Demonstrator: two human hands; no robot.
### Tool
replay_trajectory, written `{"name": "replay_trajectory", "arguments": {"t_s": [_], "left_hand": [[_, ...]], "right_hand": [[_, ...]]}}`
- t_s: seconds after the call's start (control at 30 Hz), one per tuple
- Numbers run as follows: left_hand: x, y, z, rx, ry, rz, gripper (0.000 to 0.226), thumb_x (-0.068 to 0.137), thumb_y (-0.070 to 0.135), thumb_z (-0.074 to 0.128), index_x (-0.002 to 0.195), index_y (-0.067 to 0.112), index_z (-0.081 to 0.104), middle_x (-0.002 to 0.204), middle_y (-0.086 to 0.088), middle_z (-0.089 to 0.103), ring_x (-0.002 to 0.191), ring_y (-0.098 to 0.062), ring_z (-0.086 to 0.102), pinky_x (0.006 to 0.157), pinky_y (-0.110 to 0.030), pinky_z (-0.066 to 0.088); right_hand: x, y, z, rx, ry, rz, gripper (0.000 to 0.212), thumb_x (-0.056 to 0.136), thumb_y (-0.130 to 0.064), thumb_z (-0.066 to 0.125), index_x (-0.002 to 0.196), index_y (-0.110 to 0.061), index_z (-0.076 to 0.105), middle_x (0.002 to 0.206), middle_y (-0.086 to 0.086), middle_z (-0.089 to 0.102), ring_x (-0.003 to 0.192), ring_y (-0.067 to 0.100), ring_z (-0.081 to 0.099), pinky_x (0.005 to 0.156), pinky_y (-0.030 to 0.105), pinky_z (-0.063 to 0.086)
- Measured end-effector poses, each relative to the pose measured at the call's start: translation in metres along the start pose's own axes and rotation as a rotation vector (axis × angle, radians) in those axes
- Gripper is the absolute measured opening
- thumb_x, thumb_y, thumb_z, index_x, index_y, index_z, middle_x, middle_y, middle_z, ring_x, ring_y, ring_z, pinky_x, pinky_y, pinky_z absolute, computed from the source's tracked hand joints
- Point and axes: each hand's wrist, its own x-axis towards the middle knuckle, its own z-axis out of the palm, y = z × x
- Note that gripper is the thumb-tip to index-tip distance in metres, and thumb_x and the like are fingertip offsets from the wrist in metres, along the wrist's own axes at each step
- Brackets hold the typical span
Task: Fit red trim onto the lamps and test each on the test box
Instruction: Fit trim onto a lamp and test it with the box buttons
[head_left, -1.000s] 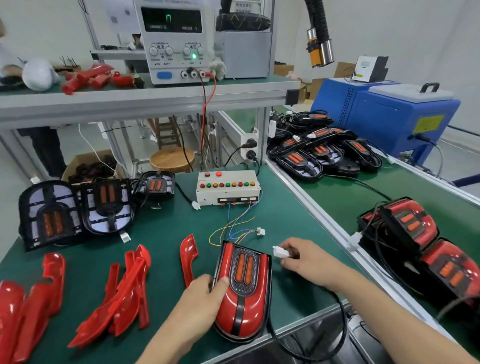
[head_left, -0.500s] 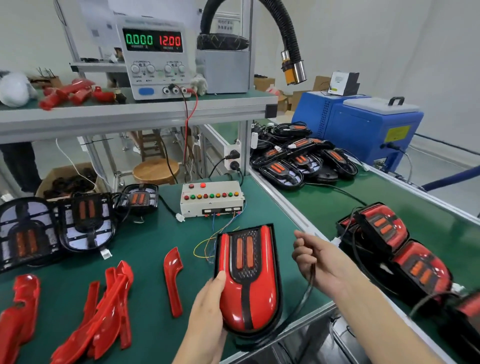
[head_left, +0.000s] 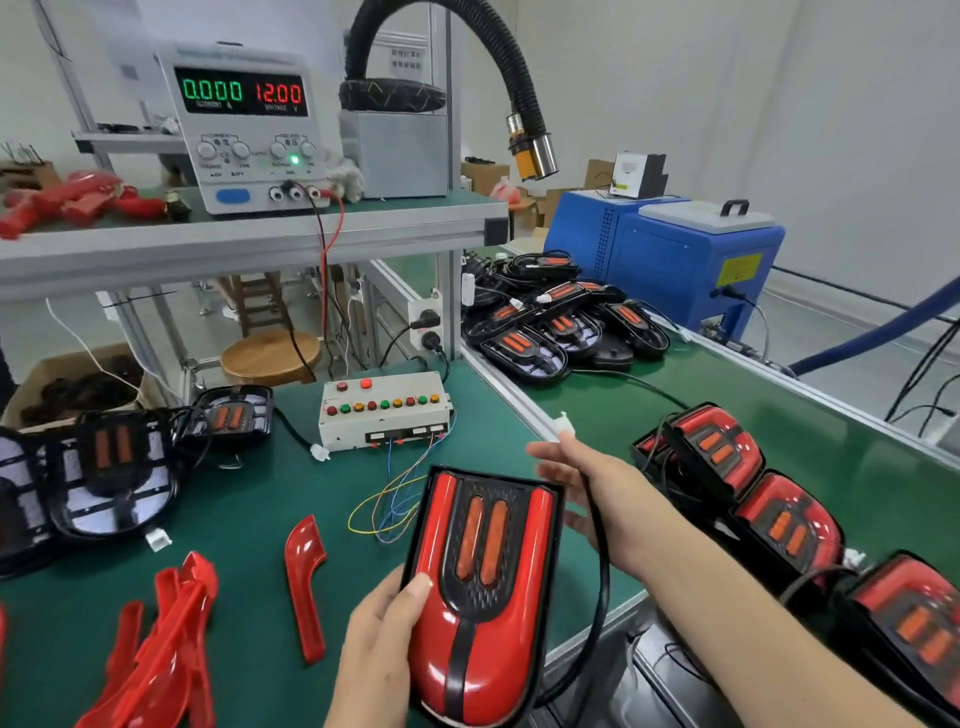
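My left hand grips the near end of a lamp with red trim on both sides, held tilted above the green bench. My right hand is to the lamp's right and holds its black cable, with the white plug sticking up at my fingertips. The beige test box with coloured buttons stands behind the lamp, its coloured wires trailing toward me. A single red trim piece lies left of the lamp, and a pile of red trim lies further left.
Untrimmed black lamps lie at the left. Trimmed lamps sit on the conveyor belt at my right, and a heap of black lamps lies further back. A power supply reading 12.00 stands on the shelf. A blue machine is at far right.
The lamp has been lifted off the bench and swung upward toward the right. My right hand has moved up and right with the cable and plug. The view has tilted up.
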Motion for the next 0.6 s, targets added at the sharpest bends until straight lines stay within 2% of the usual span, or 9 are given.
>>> {"name": "replay_trajectory", "arguments": {"t_s": [0.03, 0.07, 0.13, 0.2, 0.3, 0.4, 0.5, 0.6], "left_hand": [[0.003, 0.001, -0.001, -0.037, -0.007, -0.022, 0.047, 0.069, 0.047, 0.071, 0.107, 0.020, 0.080, 0.105, -0.021, 0.076, 0.099, -0.036, 0.075, 0.078, -0.034, 0.060], [0.005, 0.002, -0.001, -0.066, -0.013, -0.039, 0.048, 0.068, 0.045, 0.072, 0.106, 0.017, 0.080, 0.106, -0.023, 0.076, 0.099, -0.038, 0.074, 0.079, -0.038, 0.060], [0.008, 0.002, 0.000, -0.089, -0.019, -0.061, 0.037, 0.074, 0.035, 0.072, 0.103, 0.015, 0.081, 0.106, -0.025, 0.075, 0.098, -0.040, 0.074, 0.082, -0.042, 0.057], [0.007, 0.006, 0.001, -0.055, -0.034, -0.028, 0.031, 0.078, 0.033, 0.071, 0.104, 0.019, 0.081, 0.104, -0.021, 0.077, 0.098, -0.036, 0.075, 0.077, -0.035, 0.059], [-0.001, 0.012, 0.000, 0.127, -0.029, 0.081, 0.033, 0.078, 0.047, 0.064, 0.099, 0.028, 0.080, 0.091, -0.012, 0.079, 0.086, -0.022, 0.076, 0.068, -0.019, 0.056], [-0.005, 0.015, -0.001, 0.308, 0.092, 0.155, 0.023, 0.094, 0.041, 0.061, 0.088, 0.026, 0.077, 0.081, -0.015, 0.071, 0.072, -0.015, 0.065, 0.063, -0.018, 0.047], [-0.007, 0.017, -0.001, 0.502, 0.235, 0.236, 0.014, 0.096, 0.024, 0.063, 0.084, 0.026, 0.068, 0.095, 0.000, 0.059, 0.091, -0.011, 0.058, 0.072, -0.011, 0.039], [-0.006, 0.020, -0.002, 0.463, 0.207, 0.215, 0.019, 0.100, 0.022, 0.057, 0.100, 0.036, 0.070, 0.113, 0.016, 0.061, 0.105, 0.006, 0.058, 0.084, -0.005, 0.040]], "right_hand": [[0.000, -0.003, 0.005, -0.041, -0.028, -0.019, 0.043, 0.101, -0.054, 0.050, 0.101, -0.026, 0.082, 0.101, -0.007, 0.077, 0.096, 0.016, 0.064, 0.090, 0.040, 0.042], [-0.001, -0.004, 0.011, -0.008, -0.077, -0.001, 0.044, 0.101, -0.053, 0.050, 0.099, -0.022, 0.080, 0.105, -0.002, 0.077, 0.094, 0.020, 0.065, 0.087, 0.041, 0.044], [-0.004, -0.004, 0.027, 0.151, -0.158, 0.084, 0.043, 0.100, -0.051, 0.052, 0.096, -0.017, 0.078, 0.092, 0.009, 0.076, 0.073, 0.024, 0.068, 0.068, 0.035, 0.053], [-0.004, 0.000, 0.040, 0.299, -0.163, 0.114, 0.042, 0.098, -0.049, 0.058, 0.094, -0.013, 0.078, 0.076, 0.008, 0.068, 0.060, 0.022, 0.065, 0.056, 0.031, 0.057], [-0.001, 0.005, 0.053, 0.569, -0.198, 0.078, 0.038, 0.086, -0.042, 0.067, 0.100, -0.007, 0.072, 0.062, -0.003, 0.047, 0.047, 0.012, 0.046, 0.048, 0.024, 0.044], [-0.003, 0.007, 0.062, 0.780, -0.251, 0.085, 0.032, 0.087, -0.035, 0.066, 0.099, -0.005, 0.070, 0.058, -0.003, 0.045, 0.041, 0.010, 0.045, 0.041, 0.023, 0.043], [-0.006, 0.006, 0.067, 0.874, -0.247, 0.128, 0.030, 0.098, -0.031, 0.060, 0.105, -0.003, 0.067, 0.060, 0.000, 0.050, 0.043, 0.012, 0.051, 0.042, 0.026, 0.049], [-0.005, 0.001, 0.071, 0.863, -0.176, 0.205, 0.032, 0.104, -0.030, 0.057, 0.107, 0.001, 0.067, 0.066, 0.002, 0.057, 0.048, 0.014, 0.057, 0.049, 0.028, 0.058]]}}
